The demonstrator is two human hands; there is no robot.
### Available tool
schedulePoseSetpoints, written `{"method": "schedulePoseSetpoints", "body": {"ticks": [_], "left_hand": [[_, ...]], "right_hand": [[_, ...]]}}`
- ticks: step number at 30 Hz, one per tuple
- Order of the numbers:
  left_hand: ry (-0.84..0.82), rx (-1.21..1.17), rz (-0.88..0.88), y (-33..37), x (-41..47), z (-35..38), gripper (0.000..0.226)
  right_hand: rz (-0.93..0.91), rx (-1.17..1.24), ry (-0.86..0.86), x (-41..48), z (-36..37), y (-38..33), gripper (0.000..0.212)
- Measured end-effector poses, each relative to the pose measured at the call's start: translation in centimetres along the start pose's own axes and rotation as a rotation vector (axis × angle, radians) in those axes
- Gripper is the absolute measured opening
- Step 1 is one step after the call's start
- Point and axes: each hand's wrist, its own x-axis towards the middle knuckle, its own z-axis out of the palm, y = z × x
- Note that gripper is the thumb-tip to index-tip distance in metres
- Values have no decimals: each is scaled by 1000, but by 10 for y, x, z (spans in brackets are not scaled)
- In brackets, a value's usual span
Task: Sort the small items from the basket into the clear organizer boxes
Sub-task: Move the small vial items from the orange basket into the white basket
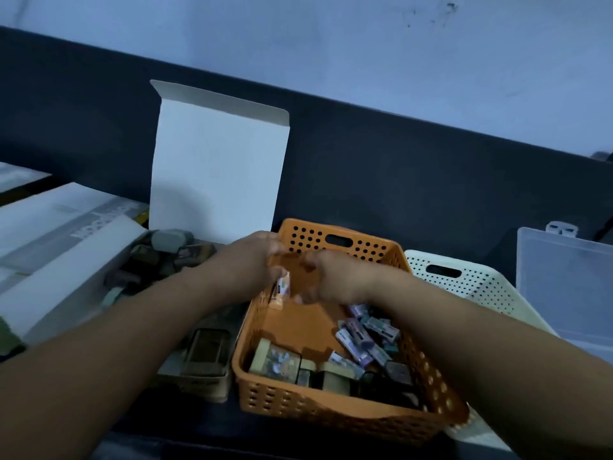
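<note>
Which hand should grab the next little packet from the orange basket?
Probably the right hand: it hovers nearest the pile of packets on the right side of the orange basket, while the left hand grips a small white packet.

No text can be read for sure. The grey and white carton (76,227) at the left carries large pale block letters, turned sideways and too blurred to spell out. The small packets (356,338) in the orange basket (331,416), and the white packet (282,288) held above it, bear print too fine to read.
</note>
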Motion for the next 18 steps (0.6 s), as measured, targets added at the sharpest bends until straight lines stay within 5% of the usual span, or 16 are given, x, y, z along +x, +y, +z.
{"method": "schedulePoseSetpoints", "body": {"ticks": [7,18], "left_hand": [[-17,44,32,-7,1,0,42],[-28,53,-2,-6,1,2,48]], "right_hand": [[50,-4,-64,36,28,-10,89],[-24,135,76,5,1,12,43]]}}
